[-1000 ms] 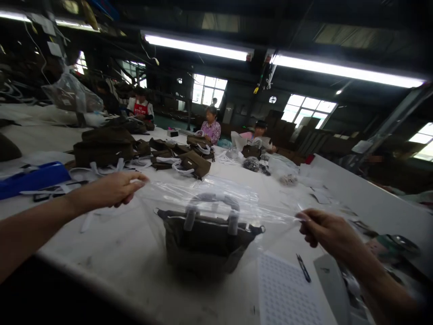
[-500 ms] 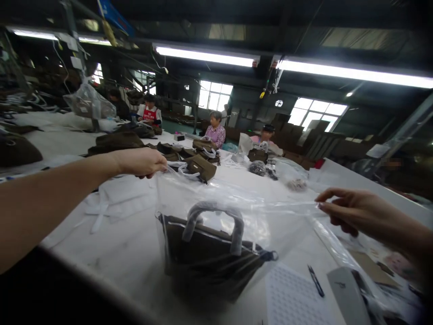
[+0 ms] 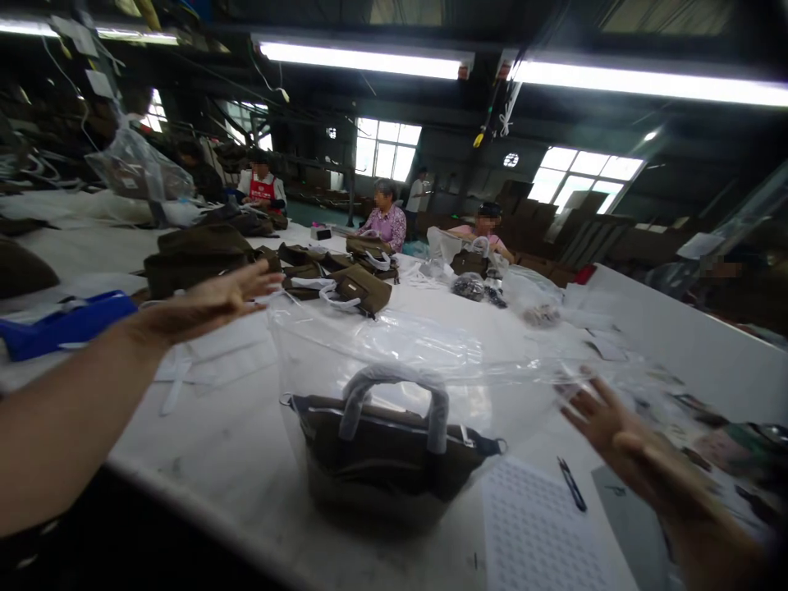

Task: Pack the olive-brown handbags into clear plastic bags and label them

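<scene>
Hands spread wide on both sides of a clear plastic bag (image 3: pixel 394 345) that stands on the white tabletop (image 3: pixel 234 443). Left hand (image 3: pixel 203 308) is open, fingers stretched flat, its fingertips right at the bag's upper left corner; whether they touch the film I cannot tell, and the grip holds nothing. Right hand (image 3: pixel 607 423) is open too, fingers splayed, just beside the bag's right edge, blurred, with nothing in its grip. Between the two hands, inside the plastic, sits a dark brown handbag (image 3: pixel 387 451), upright, its wrapped handles (image 3: pixel 394 402) arching up. Just below the right hand lie a white dotted sheet (image 3: pixel 535 533) and small dark snips (image 3: pixel 571 484). Beyond the left hand more brown bags (image 3: pixel 203 254) are heaped, with a blue tray (image 3: pixel 61 324) off to its left. Other people (image 3: pixel 387 222) sit at the far end.
</scene>
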The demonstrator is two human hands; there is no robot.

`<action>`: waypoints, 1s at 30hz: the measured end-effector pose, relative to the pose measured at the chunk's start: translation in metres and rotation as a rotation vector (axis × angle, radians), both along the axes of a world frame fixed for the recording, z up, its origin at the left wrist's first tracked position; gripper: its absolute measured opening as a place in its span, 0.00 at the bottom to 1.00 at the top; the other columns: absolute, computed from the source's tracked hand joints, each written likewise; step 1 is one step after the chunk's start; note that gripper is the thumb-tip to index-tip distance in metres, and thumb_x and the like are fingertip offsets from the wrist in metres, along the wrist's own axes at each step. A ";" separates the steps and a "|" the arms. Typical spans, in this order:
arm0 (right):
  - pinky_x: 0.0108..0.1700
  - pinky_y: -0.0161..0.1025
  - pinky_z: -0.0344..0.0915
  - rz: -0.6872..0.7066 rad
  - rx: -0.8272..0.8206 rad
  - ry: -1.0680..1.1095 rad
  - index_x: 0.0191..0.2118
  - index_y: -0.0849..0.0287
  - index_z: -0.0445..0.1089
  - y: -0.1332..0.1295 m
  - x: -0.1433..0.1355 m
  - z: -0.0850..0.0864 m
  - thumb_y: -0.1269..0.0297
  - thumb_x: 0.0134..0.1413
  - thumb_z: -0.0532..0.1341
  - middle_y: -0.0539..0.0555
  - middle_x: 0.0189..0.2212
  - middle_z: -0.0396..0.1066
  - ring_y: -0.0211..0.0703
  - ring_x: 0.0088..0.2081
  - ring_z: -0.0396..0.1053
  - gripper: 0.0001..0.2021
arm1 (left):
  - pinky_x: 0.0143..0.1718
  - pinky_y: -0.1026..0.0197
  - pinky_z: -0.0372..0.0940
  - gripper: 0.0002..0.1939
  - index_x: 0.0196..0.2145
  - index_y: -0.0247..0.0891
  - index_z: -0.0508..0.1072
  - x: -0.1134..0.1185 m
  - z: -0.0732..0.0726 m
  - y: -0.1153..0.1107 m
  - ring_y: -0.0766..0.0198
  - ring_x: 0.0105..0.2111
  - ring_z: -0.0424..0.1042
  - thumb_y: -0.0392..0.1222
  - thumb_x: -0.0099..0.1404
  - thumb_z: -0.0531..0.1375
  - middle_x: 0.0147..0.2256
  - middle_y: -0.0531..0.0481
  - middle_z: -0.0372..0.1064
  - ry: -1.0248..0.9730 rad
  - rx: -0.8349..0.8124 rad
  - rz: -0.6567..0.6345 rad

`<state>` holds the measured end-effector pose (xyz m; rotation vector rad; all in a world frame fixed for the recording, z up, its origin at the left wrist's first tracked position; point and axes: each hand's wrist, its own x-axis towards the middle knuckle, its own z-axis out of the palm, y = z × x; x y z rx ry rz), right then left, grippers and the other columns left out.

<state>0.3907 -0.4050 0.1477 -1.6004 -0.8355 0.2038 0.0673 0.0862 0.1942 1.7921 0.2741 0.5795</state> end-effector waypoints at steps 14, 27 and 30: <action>0.40 0.40 0.72 -0.161 0.367 0.672 0.26 0.59 0.71 0.098 0.005 -0.058 0.58 0.43 0.69 0.53 0.26 0.75 0.42 0.31 0.73 0.10 | 0.39 0.51 0.69 0.18 0.29 0.29 0.73 0.090 -0.085 -0.043 0.54 0.30 0.76 0.49 0.64 0.55 0.29 0.39 0.76 -0.007 -0.637 0.057; 0.43 0.47 0.65 0.352 -0.235 0.328 0.26 0.61 0.73 0.064 0.001 -0.140 0.44 0.49 0.60 0.58 0.25 0.75 0.49 0.33 0.72 0.21 | 0.38 0.56 0.68 0.25 0.26 0.33 0.75 0.051 -0.143 -0.060 0.54 0.30 0.75 0.62 0.51 0.61 0.27 0.42 0.76 0.460 -0.421 -0.285; 0.41 0.49 0.65 0.396 -0.315 0.358 0.27 0.61 0.74 0.058 -0.022 -0.193 0.41 0.50 0.57 0.57 0.25 0.75 0.51 0.31 0.71 0.24 | 0.40 0.57 0.66 0.26 0.26 0.36 0.76 0.040 -0.191 -0.080 0.55 0.32 0.74 0.64 0.55 0.56 0.28 0.45 0.76 0.570 -0.343 -0.349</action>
